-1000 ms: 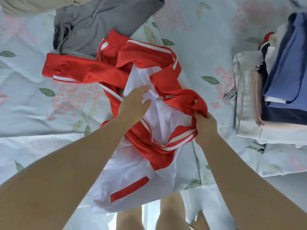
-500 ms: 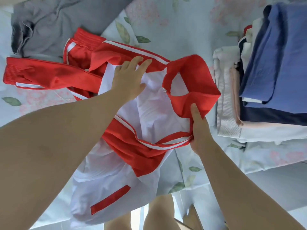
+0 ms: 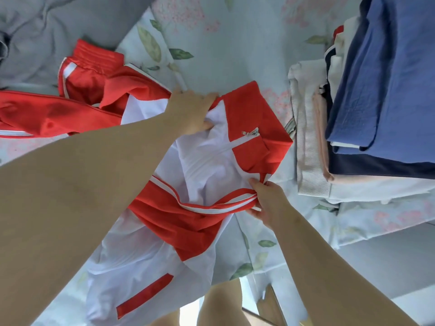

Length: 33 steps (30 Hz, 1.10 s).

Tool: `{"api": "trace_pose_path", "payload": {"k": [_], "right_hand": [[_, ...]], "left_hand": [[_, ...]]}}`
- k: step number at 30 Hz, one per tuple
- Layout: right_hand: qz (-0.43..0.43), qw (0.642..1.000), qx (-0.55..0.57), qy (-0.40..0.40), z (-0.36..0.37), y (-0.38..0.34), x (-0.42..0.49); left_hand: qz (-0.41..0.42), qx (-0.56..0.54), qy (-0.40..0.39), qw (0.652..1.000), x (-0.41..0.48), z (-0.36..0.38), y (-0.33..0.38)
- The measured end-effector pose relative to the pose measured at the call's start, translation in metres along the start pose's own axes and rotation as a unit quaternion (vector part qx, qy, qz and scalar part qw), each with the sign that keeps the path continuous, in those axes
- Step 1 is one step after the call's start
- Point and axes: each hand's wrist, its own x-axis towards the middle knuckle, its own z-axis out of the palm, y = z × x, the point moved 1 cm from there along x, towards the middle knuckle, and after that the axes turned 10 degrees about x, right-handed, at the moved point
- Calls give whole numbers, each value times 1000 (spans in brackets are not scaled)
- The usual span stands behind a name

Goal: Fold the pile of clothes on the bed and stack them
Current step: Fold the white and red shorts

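Nearest, two bare legs [image 3: 221,304] at the edge of the bed [image 3: 235,55], pale blue with pink flowers and green leaves. Just above them, a red and white jacket [image 3: 207,165], lying crumpled on the bed and hanging a little over the edge, with a red strip [image 3: 146,295] on the white low down. Next, the right hand [image 3: 268,203] at the jacket's right side, thumb on top and fingers under, pinching a fold with red and white stripes. Farther up, the left hand [image 3: 190,111], fingers curled over the red edge and thumb pushed into the white cloth, gripping the jacket near its top. Between the two hands, wrinkled white cloth. Just right of the left hand, a red flap [image 3: 254,109] with a small zip pull [image 3: 250,132] on it. Off to the left, a long red sleeve [image 3: 47,114], stretched out on the bed and running out of the picture. On the right, near the flap but not touching the right hand, a stack [image 3: 388,78] of folded clothes: blue on top, then dark blue, pink and white. Farthest back, top left, a grey cloth [image 3: 58,24], not folded, touching the jacket's red parts.
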Motion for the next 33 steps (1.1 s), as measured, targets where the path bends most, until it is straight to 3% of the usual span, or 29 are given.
{"api": "trace_pose_path", "payload": {"k": [5, 8, 15, 22, 28, 33], "right_hand": [[-26, 996, 80, 15, 15, -8, -11], [-96, 994, 53, 15, 28, -22, -28], [-230, 971, -16, -63, 78, -70, -121], [-363, 916, -89, -144, 144, -121, -258], [-484, 849, -64, -202, 178, -168, -378], [-572, 787, -15, -231, 178, -193, -470]], "left_hand": [[-66, -151, -72, 984, -34, 0, -6], [-137, -329, -85, 930, -70, -19, -24], [-259, -524, 57, 809, -169, -108, -78], [-305, -599, 222, 707, -267, -215, -139], [-251, -589, 357, 680, -334, -320, -174], [-207, -552, 436, 679, -375, -387, -186]]}}
